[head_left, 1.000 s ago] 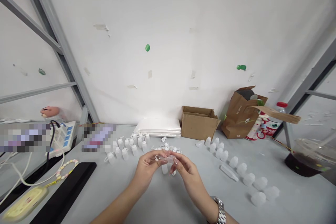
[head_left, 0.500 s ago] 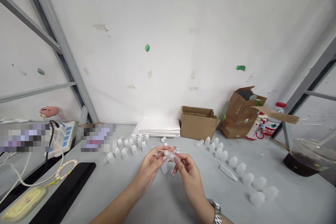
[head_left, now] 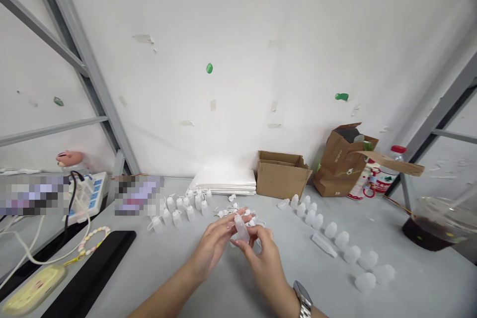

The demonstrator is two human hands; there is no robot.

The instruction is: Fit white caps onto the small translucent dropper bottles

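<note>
A small translucent plastic squeeze bottle [head_left: 242, 231] is held between my hands, nozzle up and leaning left. My right hand [head_left: 263, 253] pinches its lower body between thumb and fingers. My left hand [head_left: 210, 246] has its thumb against the bottle's left side and its fingers behind the neck. Just beyond my fingers lies a pile of small white caps [head_left: 253, 221], partly hidden by my hands. To the left stand several capped bottles [head_left: 177, 217] in a cluster. Several uncapped bottles [head_left: 342, 240] stand in a slanting row on the right, with one bottle [head_left: 324, 245] lying beside them.
White packets [head_left: 225, 181] are stacked at the wall, beside an open cardboard box [head_left: 281, 179]. Farther right are a brown paper bag [head_left: 337, 169] and a cup of dark drink [head_left: 428, 231]. A black pad [head_left: 97, 268], a yellow case [head_left: 35, 288] and a power strip [head_left: 97, 196] lie left.
The bottle has turned from lying sideways to more upright, nozzle up. My right hand has shifted its grip to the lower body. The cap strap seen near my left fingers no longer shows there.
</note>
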